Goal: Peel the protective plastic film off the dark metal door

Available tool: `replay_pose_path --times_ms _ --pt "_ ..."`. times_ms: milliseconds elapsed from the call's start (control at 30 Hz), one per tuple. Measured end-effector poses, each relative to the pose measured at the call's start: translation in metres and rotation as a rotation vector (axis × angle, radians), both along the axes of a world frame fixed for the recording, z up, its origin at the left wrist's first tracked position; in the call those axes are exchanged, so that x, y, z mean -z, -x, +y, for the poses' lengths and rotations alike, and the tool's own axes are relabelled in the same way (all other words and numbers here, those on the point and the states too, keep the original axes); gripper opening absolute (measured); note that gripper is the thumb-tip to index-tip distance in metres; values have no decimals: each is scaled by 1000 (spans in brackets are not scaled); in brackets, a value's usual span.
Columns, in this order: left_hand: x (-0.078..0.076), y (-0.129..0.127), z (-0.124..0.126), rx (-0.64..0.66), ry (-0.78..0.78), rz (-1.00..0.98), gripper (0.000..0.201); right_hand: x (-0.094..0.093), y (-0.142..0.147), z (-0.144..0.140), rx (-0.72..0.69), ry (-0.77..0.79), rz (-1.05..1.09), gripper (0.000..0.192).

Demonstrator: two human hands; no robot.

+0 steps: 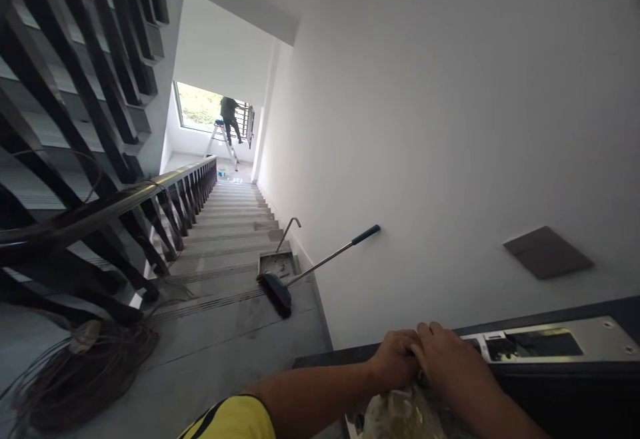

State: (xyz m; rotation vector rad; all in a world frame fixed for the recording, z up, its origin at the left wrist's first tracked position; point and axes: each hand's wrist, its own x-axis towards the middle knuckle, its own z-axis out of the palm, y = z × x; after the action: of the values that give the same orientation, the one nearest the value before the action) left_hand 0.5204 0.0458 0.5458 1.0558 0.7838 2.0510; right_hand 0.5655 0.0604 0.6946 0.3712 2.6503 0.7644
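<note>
My left hand (pixel 395 360) and my right hand (pixel 447 362) are side by side at the edge of a dark door (pixel 550 382). The fingers of both are bent and closed, touching each other, and what they grip between them is hidden. Just right of my right hand, a silver lock faceplate (pixel 597 342) with a dark window is set along the door edge. Crumpled clear plastic wrap (pixel 403 416) hangs below my hands, over the side of the door.
A broom (pixel 277 294) leans on the wall beside a dustpan (pixel 280 264) on the stairs (pixel 220 246). Coiled wire (pixel 85 376) lies by the railing (pixel 125 202). Down below, a person (pixel 230 116) is on a stepladder (pixel 233 154) at a window. A dark square plate (pixel 547 252) is on the wall.
</note>
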Motion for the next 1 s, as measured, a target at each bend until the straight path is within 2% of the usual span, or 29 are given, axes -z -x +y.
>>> replay_pose_path --times_ms 200,300,367,533,667,733,867,933,1000 --pt "2 -8 -4 -229 37 226 19 -2 0 0 -30 -3 8 19" --pt "-1 -11 -6 -300 39 240 20 -2 1 0 -5 0 42 15" --pt "-6 -10 -9 -300 28 223 18 -2 1 0 -18 -5 69 15" --pt "-27 6 -15 -151 80 148 9 2 -4 1 -113 -65 141 21" --pt "-35 24 -15 53 158 124 5 2 -2 2 -300 -65 254 20" --pt "-31 32 -15 187 169 20 14 -3 1 1 -401 -9 378 22" --pt "-13 43 -26 387 299 -283 50 -19 -9 -13 -502 251 611 21" --pt "-6 45 -38 418 418 -244 60 -22 -23 -23 -477 372 586 21" --pt "-1 45 -47 436 470 -248 61 -16 -41 -30 -381 463 487 17"
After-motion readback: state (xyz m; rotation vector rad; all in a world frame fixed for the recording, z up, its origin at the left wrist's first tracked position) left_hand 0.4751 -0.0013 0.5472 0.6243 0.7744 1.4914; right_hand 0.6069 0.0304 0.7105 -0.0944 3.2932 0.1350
